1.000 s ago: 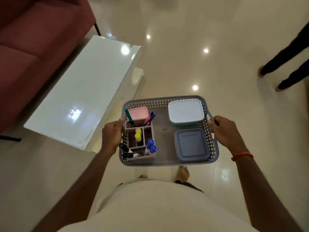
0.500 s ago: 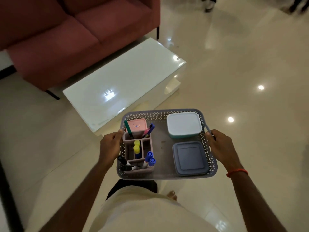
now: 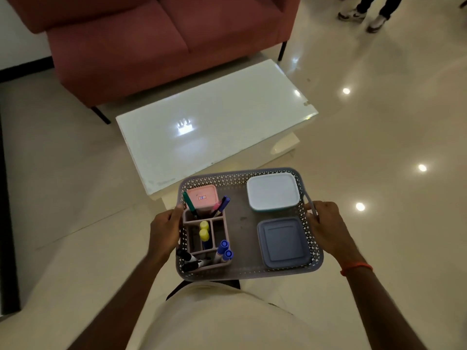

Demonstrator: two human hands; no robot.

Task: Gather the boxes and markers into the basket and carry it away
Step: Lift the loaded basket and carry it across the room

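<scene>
Head view: the basket (image 3: 249, 272) was held level in the air above the floor (image 3: 379, 152), just in front of the person's body. Inside it sat a white box (image 3: 273, 191), a grey box (image 3: 283, 242), a pink box (image 3: 203, 196) and an organiser (image 3: 219, 229) of markers (image 3: 204, 233). The left hand (image 3: 164, 229) gripped its left rim; the right hand (image 3: 327, 229) gripped its right handle. A white table (image 3: 214, 125) and red sofa (image 3: 151, 41) stood beyond.

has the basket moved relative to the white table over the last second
Yes. The basket, held by the left hand and right hand, swung from the white table's right end round to its near long side.
</scene>
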